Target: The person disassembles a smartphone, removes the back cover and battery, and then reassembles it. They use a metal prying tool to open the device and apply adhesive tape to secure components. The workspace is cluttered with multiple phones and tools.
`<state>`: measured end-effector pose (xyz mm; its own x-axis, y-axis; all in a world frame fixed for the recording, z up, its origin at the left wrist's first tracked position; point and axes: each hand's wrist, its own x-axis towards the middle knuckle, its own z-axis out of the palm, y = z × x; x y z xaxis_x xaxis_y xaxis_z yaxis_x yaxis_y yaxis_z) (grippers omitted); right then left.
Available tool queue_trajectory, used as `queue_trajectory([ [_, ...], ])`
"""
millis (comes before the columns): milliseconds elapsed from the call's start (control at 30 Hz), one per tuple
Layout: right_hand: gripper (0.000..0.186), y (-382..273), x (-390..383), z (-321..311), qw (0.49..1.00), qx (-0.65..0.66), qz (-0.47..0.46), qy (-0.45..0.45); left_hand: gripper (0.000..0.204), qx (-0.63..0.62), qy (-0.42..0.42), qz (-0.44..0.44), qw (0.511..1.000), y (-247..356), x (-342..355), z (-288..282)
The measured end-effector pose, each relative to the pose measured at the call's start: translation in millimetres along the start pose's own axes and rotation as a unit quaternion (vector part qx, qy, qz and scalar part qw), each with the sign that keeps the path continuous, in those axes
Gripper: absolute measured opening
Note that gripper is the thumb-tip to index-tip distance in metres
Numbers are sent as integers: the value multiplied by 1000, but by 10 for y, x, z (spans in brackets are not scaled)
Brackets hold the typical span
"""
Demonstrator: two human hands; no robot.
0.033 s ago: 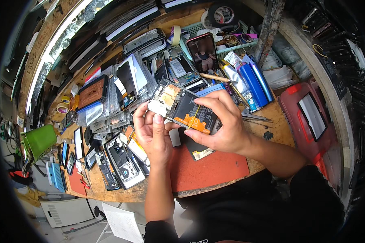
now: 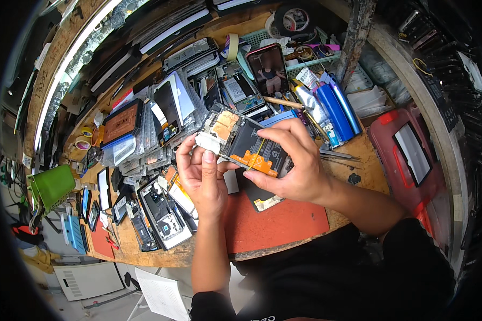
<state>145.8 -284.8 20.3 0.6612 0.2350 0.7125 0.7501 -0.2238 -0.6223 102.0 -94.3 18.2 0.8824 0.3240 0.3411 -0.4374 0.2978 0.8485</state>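
First: What does your right hand [image 2: 303, 163] have hold of?

Second: The opened phone [image 2: 240, 138]. Your thumb and fingers clasp its opposite long edges, spread only as wide as its body, and its black-and-orange battery [image 2: 250, 143] shows.

First: And your left hand [image 2: 201, 179]?

Second: You have thumb and fingers closed on the white piece [image 2: 206, 142] at the phone's left end. I can't tell whether that piece is loose or fixed.

First: Where is your phone?

Second: Raised above your worktop [image 2: 367, 166], with the red-orange mat [image 2: 278, 227] below. A dark panel [image 2: 255, 188] lies on that mat, partly hidden by your right hand.
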Motion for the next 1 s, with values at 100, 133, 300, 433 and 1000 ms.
queue_trajectory([
  [100,65,-4,12,-1,1000,-10,-7,13,50,-11,-4,-6,1000,15,3,11],
  [133,64,5,19,-2,1000,-7,-8,16,51,-26,-13,-7,1000,13,8,22],
  [300,60,84,28,18,994,87,63,-18,63,-18,-22,-12,1000,-15,22,94],
  [433,55,115,-3,90,964,211,157,-42,77,-9,-32,-13,999,2,14,110],
  [1000,48,111,-14,-4,901,306,235,-197,75,-11,-22,-40,999,125,20,118],
])
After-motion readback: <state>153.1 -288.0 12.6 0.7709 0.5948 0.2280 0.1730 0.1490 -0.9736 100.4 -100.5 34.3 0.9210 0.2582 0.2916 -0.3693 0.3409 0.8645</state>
